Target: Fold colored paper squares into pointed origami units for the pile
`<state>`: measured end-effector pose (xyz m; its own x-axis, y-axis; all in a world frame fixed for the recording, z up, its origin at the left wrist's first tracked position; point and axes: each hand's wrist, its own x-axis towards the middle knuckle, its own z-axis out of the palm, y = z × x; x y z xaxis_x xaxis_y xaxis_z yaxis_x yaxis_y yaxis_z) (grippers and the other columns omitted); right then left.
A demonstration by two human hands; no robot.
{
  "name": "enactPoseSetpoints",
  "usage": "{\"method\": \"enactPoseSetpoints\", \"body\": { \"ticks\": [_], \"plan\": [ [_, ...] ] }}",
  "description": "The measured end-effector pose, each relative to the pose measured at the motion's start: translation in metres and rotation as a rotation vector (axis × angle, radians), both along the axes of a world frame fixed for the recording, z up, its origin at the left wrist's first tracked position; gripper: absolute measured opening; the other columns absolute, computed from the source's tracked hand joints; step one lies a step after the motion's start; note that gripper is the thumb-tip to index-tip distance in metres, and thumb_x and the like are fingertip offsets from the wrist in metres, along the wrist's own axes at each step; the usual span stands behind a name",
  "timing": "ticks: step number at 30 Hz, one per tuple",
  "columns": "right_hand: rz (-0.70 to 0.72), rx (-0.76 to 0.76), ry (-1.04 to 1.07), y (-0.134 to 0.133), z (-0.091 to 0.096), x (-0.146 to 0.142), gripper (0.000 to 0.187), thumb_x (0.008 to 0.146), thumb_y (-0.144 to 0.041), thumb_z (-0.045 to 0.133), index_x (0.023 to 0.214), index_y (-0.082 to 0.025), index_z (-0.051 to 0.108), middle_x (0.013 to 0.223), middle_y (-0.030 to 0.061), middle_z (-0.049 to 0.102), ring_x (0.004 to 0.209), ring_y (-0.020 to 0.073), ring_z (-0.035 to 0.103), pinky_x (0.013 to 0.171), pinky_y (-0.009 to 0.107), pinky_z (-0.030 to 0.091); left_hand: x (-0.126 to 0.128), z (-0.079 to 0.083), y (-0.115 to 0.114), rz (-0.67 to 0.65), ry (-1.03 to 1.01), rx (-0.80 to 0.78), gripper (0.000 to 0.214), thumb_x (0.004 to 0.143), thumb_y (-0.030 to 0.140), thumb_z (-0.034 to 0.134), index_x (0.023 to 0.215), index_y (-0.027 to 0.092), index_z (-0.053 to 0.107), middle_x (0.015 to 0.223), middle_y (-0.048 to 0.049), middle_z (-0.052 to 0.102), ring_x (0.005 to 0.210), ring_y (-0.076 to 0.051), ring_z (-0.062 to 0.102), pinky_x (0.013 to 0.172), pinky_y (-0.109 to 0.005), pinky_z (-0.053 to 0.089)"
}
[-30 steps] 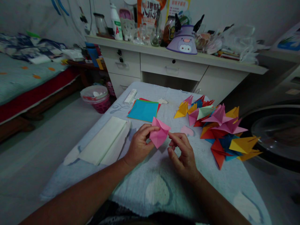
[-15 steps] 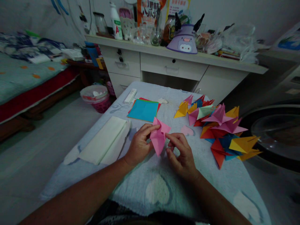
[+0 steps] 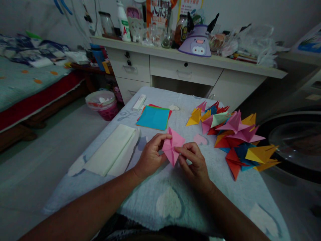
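Observation:
A pink sheet of folded origami paper point(image 3: 173, 144) is held up above the cloth-covered table, creased into a diamond-like shape. My left hand point(image 3: 152, 152) pinches its left edge between thumb and fingers. From the other side, my right hand point(image 3: 192, 160) grips the right part, its index finger lying on the paper's face near the middle creases and its thumb lower down. Just beyond, a stack of square origami paper point(image 3: 153, 117) with a blue sheet on top lies flat. Folded paper cranes point(image 3: 234, 134) in several colours crowd the table's right side.
A folded pale cloth or paper point(image 3: 111, 150) lies at the left of the table point(image 3: 170, 204). A small white box point(image 3: 139, 102) rests near the far left corner. Behind stands a white desk point(image 3: 185, 68) loaded with jars and bags. A lined bin point(image 3: 101, 103) is on the floor.
The pink paper has turned slightly and spread wider, shifting a little to the right. My right index finger has moved in from its edge onto its face. My left hand keeps its pinch.

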<state>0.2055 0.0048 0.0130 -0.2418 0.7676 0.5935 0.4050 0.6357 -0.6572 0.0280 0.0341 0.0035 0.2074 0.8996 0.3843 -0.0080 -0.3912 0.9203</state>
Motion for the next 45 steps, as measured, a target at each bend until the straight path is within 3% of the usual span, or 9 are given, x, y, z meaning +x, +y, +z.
{"method": "enactPoseSetpoints", "body": {
  "ticks": [4, 9, 14, 19, 25, 29, 36, 41, 45],
  "plan": [
    [-0.008, -0.040, 0.036, 0.001, 0.002, 0.001, 0.035, 0.089, -0.011, 0.053, 0.113, -0.032, 0.066, 0.093, 0.0025, 0.050, 0.085, 0.0156, 0.054, 0.069, 0.031, 0.048, 0.001, 0.000, -0.002, -0.025, 0.006, 0.045, 0.053, 0.076, 0.010, 0.070, 0.122, 0.025, 0.048, 0.107, -0.0033, 0.061, 0.090, -0.014, 0.064, 0.080, -0.025, 0.051],
    [-0.017, -0.103, 0.069, 0.001, 0.005, 0.002, 0.027, 0.091, -0.015, 0.054, 0.107, -0.030, 0.069, 0.087, 0.0022, 0.051, 0.082, 0.0161, 0.054, 0.068, 0.031, 0.047, 0.000, 0.000, -0.002, 0.005, 0.176, 0.189, 0.034, 0.081, 0.017, 0.070, 0.111, 0.024, 0.055, 0.103, -0.0035, 0.057, 0.091, -0.016, 0.060, 0.077, -0.025, 0.050],
    [-0.001, -0.127, 0.100, 0.002, 0.005, 0.002, 0.025, 0.091, -0.015, 0.055, 0.106, -0.030, 0.068, 0.086, 0.0013, 0.051, 0.081, 0.0153, 0.053, 0.068, 0.030, 0.045, 0.000, 0.004, -0.004, 0.029, 0.179, 0.268, 0.045, 0.083, 0.019, 0.070, 0.122, 0.027, 0.049, 0.113, -0.0052, 0.054, 0.099, -0.017, 0.058, 0.081, -0.028, 0.049],
    [-0.037, -0.113, 0.088, 0.002, 0.005, 0.002, 0.020, 0.090, -0.017, 0.057, 0.103, -0.028, 0.067, 0.088, 0.0017, 0.048, 0.082, 0.0163, 0.052, 0.069, 0.031, 0.046, -0.001, 0.014, -0.006, -0.009, 0.367, 0.297, 0.013, 0.086, 0.017, 0.064, 0.098, 0.023, 0.065, 0.088, -0.0005, 0.053, 0.085, -0.013, 0.056, 0.074, -0.024, 0.046],
    [-0.201, -0.096, 0.061, 0.002, 0.005, 0.004, 0.035, 0.083, -0.026, 0.065, 0.117, -0.026, 0.054, 0.107, 0.0064, 0.049, 0.098, 0.0218, 0.049, 0.079, 0.037, 0.047, -0.001, 0.016, -0.005, -0.010, 0.347, 0.224, 0.008, 0.086, 0.014, 0.060, 0.089, 0.019, 0.066, 0.077, 0.0016, 0.056, 0.070, -0.010, 0.054, 0.066, -0.022, 0.043],
    [-0.100, -0.209, 0.139, 0.003, 0.004, 0.005, 0.054, 0.083, -0.032, 0.067, 0.132, -0.027, 0.045, 0.114, 0.0071, 0.051, 0.104, 0.0222, 0.052, 0.088, 0.039, 0.046, 0.002, 0.011, -0.006, -0.021, 0.339, 0.114, 0.021, 0.081, 0.012, 0.061, 0.100, 0.020, 0.057, 0.085, 0.0013, 0.062, 0.071, -0.010, 0.056, 0.065, -0.022, 0.042],
    [0.051, -0.384, 0.166, 0.006, 0.005, 0.005, 0.012, 0.089, -0.033, 0.061, 0.089, -0.022, 0.065, 0.079, -0.0005, 0.055, 0.075, 0.0151, 0.052, 0.070, 0.029, 0.043, 0.005, 0.005, -0.009, -0.094, 0.311, -0.032, 0.052, 0.080, 0.014, 0.059, 0.126, 0.023, 0.035, 0.078, 0.0053, 0.059, 0.059, -0.008, 0.050, 0.054, -0.020, 0.034],
    [0.053, -0.434, 0.212, 0.006, 0.004, 0.006, 0.018, 0.090, -0.034, 0.059, 0.080, -0.020, 0.064, 0.075, 0.0000, 0.055, 0.071, 0.0145, 0.051, 0.066, 0.028, 0.042, 0.002, 0.011, -0.006, -0.164, 0.351, -0.107, 0.014, 0.082, 0.029, 0.062, 0.090, 0.018, 0.057, 0.075, 0.0031, 0.058, 0.066, -0.011, 0.051, 0.058, -0.022, 0.036],
    [0.046, -0.465, 0.250, 0.004, 0.005, 0.005, 0.017, 0.090, -0.036, 0.059, 0.084, -0.021, 0.063, 0.076, -0.0003, 0.055, 0.071, 0.0144, 0.052, 0.065, 0.028, 0.043, 0.000, 0.010, -0.003, -0.148, 0.381, -0.143, 0.013, 0.083, 0.027, 0.060, 0.075, 0.017, 0.059, 0.067, 0.0044, 0.054, 0.063, -0.010, 0.048, 0.057, -0.022, 0.033]
  ]
}}
